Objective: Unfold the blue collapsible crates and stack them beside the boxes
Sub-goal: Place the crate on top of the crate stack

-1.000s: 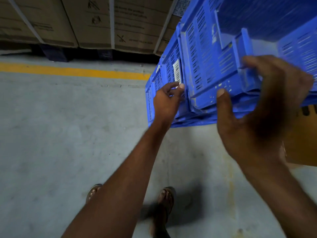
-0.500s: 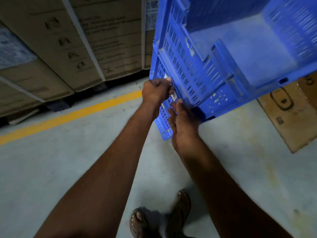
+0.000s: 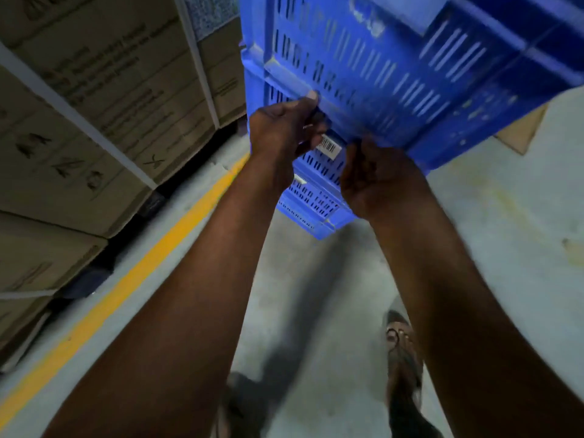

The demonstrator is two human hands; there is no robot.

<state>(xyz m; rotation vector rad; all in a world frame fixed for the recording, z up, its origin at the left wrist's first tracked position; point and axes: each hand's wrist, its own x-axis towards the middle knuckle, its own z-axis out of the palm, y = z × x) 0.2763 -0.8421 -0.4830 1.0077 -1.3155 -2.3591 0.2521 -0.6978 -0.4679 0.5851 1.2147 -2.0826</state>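
Grey concrete floor (image 3: 316, 295) runs under us, crossed by a yellow line (image 3: 132, 279) that slants from the bottom left corner up toward the crates. Along the left edge stand stacked cardboard boxes (image 3: 94, 105) with white strapping and faint printed symbols, just beyond that line.

We hold a blue crate (image 3: 395, 74) high in the upper right of the view, tilted, its slotted side wall facing us. Its plastic is bright blue with rows of narrow vertical slots and a thick rim; pale scuffs mark its lower right corner. Below it, close to the floor, sits a stack of more blue crates (image 3: 313, 197), also slotted, with a white barcode label (image 3: 328, 147) showing between our hands.

Our left hand (image 3: 284, 131) is curled tight on a ridge of the held crate's wall, thumb pressed on top and fingers wrapped beneath. Our right hand (image 3: 376, 181) cups up under the crate's lower edge, fingers closed against it, though the fingertips are hidden behind the plastic.

Motion blur smears the crate's slots and right side, and its top and right end are cut off by the frame. A flat piece of brown cardboard (image 3: 518, 134) peeks from behind the crate on the right. Our sandalled feet (image 3: 401, 336) appear dim at the bottom, one partly covered by the right forearm.
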